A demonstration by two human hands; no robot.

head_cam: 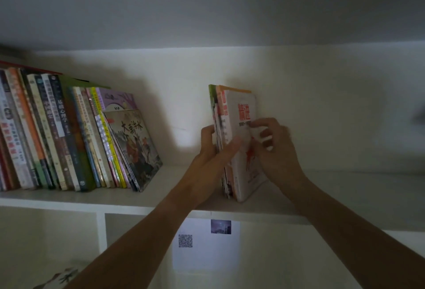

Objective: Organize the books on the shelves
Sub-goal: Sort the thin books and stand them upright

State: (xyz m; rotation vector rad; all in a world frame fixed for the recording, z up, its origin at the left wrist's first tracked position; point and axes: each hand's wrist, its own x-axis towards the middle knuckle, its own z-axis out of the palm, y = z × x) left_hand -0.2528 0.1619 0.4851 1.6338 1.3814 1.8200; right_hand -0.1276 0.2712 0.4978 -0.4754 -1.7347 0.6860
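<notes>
A small stack of upright books (239, 113) stands on the white shelf (174, 194), its front cover white with red characters. My left hand (212, 148) grips the stack from its left side, thumb across the front cover. My right hand (276, 148) holds the right side of the stack, fingers curled on the white cover. A long row of books (59, 134) leans at the left end of the same shelf, ending in an illustrated picture book (134, 148).
A bare gap of shelf lies between the leaning row and the held stack, and more shelf runs off to the right. Below, a compartment holds a white sheet with a QR code (185, 241). Another book (62, 278) shows at the bottom left.
</notes>
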